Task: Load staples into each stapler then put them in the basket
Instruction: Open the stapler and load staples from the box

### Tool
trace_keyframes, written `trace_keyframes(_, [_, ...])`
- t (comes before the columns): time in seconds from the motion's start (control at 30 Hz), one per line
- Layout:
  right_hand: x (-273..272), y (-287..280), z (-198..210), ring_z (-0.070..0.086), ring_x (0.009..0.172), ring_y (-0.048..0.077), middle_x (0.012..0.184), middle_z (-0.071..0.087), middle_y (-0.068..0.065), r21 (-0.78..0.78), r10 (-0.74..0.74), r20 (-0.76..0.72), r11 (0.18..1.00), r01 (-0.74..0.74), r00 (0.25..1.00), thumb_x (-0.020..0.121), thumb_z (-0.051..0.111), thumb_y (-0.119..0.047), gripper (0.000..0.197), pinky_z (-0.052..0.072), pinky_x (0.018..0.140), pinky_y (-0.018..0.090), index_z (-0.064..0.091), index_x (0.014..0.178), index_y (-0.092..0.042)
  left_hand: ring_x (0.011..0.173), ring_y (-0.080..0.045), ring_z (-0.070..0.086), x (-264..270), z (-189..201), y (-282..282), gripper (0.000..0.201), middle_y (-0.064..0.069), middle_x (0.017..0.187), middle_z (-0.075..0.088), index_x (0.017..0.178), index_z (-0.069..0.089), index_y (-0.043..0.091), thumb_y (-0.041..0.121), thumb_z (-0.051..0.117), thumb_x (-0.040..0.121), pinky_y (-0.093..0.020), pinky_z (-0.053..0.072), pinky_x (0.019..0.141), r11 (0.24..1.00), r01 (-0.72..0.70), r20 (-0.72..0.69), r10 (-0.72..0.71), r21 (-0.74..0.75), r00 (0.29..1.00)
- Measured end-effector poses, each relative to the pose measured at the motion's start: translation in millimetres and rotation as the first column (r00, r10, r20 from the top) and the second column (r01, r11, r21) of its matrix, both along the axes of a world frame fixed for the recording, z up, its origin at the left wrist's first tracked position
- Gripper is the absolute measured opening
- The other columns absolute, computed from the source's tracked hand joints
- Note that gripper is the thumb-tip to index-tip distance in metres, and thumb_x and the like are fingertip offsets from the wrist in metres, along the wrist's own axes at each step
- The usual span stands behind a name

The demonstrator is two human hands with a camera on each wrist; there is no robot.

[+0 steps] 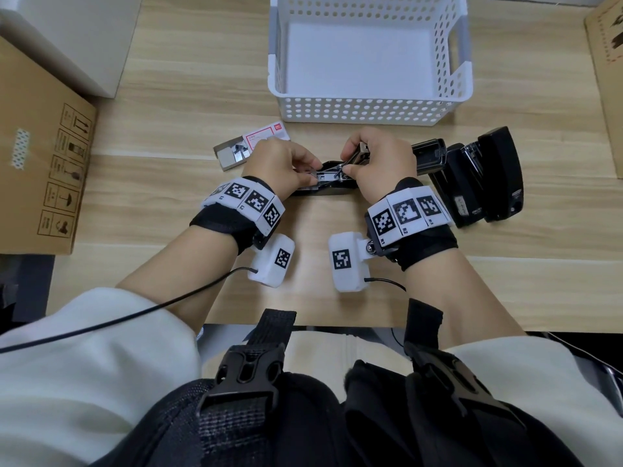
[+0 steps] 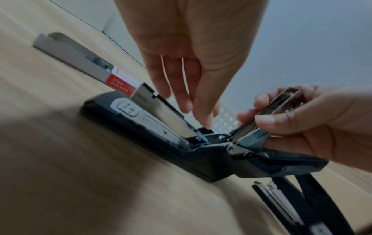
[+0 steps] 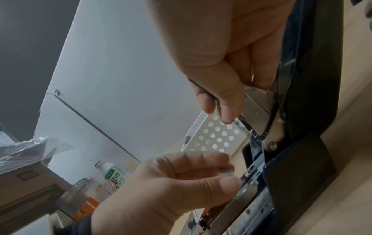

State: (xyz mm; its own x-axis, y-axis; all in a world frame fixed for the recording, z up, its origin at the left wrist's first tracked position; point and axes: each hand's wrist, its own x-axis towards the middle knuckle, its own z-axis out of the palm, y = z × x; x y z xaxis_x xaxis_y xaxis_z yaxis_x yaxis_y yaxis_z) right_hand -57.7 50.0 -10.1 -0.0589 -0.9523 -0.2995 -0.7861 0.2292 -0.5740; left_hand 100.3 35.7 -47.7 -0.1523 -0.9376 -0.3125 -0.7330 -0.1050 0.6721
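Note:
A black stapler (image 1: 328, 192) lies opened flat at the middle of the table, between my two hands. My right hand (image 1: 350, 160) grips its raised metal arm (image 2: 281, 101) and holds it up off the base (image 2: 201, 159). My left hand (image 1: 305, 171) pinches what looks like a short silver staple strip (image 3: 225, 173) just above the staple channel (image 2: 171, 117). The open staple box (image 1: 236, 153) and its red-and-white sleeve (image 1: 266, 134) lie behind my left hand. A white perforated basket (image 1: 371, 109) stands behind, with nothing in it.
Two more black staplers (image 1: 468, 190) (image 1: 502, 176) lie side by side right of my right hand. A cardboard box (image 1: 40, 163) fills the left, another (image 1: 606, 79) the far right edge. A white box (image 1: 67, 35) sits at back left. The table's front edge is near my body.

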Motion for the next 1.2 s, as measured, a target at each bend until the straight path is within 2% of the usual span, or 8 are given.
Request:
trace_keyframes(0.2, [0, 0, 0, 0.054, 0.077, 0.016, 0.083, 0.061, -0.004, -0.001, 0.001, -0.004, 1.0, -0.001, 1.0, 0.078, 0.068, -0.016, 0.013, 0.037, 0.069, 0.022, 0.062, 0.086, -0.024, 0.087, -0.004, 0.055, -1, -8, 3, 0.032, 0.009, 0.09, 0.069, 0.101, 0.068, 0.028, 0.017, 0.075, 0.072, -0.026, 0.047, 0.09, 0.999, -0.041, 0.025, 0.041, -0.018, 0.999])
trace_keyframes(0.33, [0, 0, -1, 0.056, 0.079, 0.015, 0.083, 0.061, -0.005, 0.0, 0.008, 0.0, 1.0, -0.008, 1.0, 0.078, 0.067, -0.015, 0.014, 0.038, 0.07, 0.022, 0.062, 0.086, -0.025, 0.085, -0.004, 0.056, -3, -13, 4, 0.034, 0.003, 0.093, 0.071, 0.101, 0.069, 0.024, 0.016, 0.077, 0.069, -0.022, 0.045, 0.088, 0.995, -0.095, -0.008, 0.095, -0.006, 0.995])
trace_keyframes(0.5, [-1, -1, -1, 0.055, 0.08, 0.015, 0.084, 0.061, -0.005, 0.004, 0.009, 0.007, 1.0, -0.009, 1.0, 0.078, 0.067, -0.014, 0.014, 0.037, 0.07, 0.022, 0.062, 0.086, -0.025, 0.083, -0.005, 0.055, -3, -15, 2, 0.031, 0.007, 0.084, 0.064, 0.098, 0.07, 0.022, 0.015, 0.077, 0.069, -0.017, 0.041, 0.081, 0.997, -0.083, 0.016, 0.083, -0.007, 0.996])
trace_keyframes(0.67, [-1, -1, -2, 0.055, 0.08, 0.017, 0.088, 0.064, -0.002, 0.004, 0.01, 0.008, 1.0, -0.01, 1.0, 0.078, 0.067, -0.015, 0.013, 0.036, 0.069, 0.023, 0.062, 0.086, -0.025, 0.086, -0.005, 0.056, 0, -18, 1, 0.05, 0.011, 0.089, 0.062, 0.108, 0.063, 0.024, 0.011, 0.08, 0.063, -0.019, 0.043, 0.085, 0.998, -0.048, 0.007, 0.048, 0.026, 0.999])
trace_keyframes(0.83, [-1, -1, -1, 0.059, 0.083, 0.019, 0.089, 0.066, -0.001, -0.001, 0.005, 0.015, 1.0, -0.005, 1.0, 0.078, 0.068, -0.015, 0.013, 0.044, 0.073, 0.026, 0.062, 0.085, -0.024, 0.093, -0.017, 0.059, 6, -20, 3, 0.034, 0.002, 0.096, 0.067, 0.093, 0.072, 0.023, 0.011, 0.08, 0.063, -0.032, 0.047, 0.09, 0.997, 0.068, 0.002, -0.068, -0.03, 0.998])
trace_keyframes(0.9, [-1, -1, -1, 0.06, 0.085, 0.02, 0.091, 0.067, 0.0, 0.0, 0.008, 0.015, 1.0, -0.008, 1.0, 0.078, 0.067, -0.015, 0.013, 0.046, 0.075, 0.028, 0.062, 0.085, -0.024, 0.101, -0.021, 0.06, 10, -22, 3, 0.033, -0.002, 0.104, 0.069, 0.096, 0.073, 0.022, 0.012, 0.079, 0.066, -0.038, 0.046, 0.094, 0.989, 0.139, 0.013, -0.138, -0.05, 0.99])
trace_keyframes(1.03, [-1, -1, -1, 0.06, 0.084, 0.019, 0.091, 0.067, 0.0, -0.005, 0.005, 0.018, 1.0, -0.005, 1.0, 0.078, 0.067, -0.015, 0.013, 0.044, 0.072, 0.025, 0.063, 0.087, -0.024, 0.111, -0.018, 0.056, 18, -24, 1, 0.029, 0.001, 0.114, 0.068, 0.101, 0.071, 0.023, 0.019, 0.075, 0.072, -0.031, 0.042, 0.097, 0.984, 0.161, 0.097, -0.153, -0.079, 0.983])
trace_keyframes(1.2, [-1, 0, -1, 0.058, 0.081, 0.017, 0.09, 0.067, 0.0, -0.012, 0.001, 0.02, 1.0, 0.0, 1.0, 0.079, 0.067, -0.014, 0.013, 0.038, 0.068, 0.022, 0.062, 0.087, -0.024, 0.11, -0.019, 0.058, 27, -23, 1, 0.025, 0.0, 0.112, 0.068, 0.097, 0.073, 0.02, 0.02, 0.075, 0.073, -0.033, 0.044, 0.097, 0.985, 0.158, 0.084, -0.152, -0.074, 0.985])
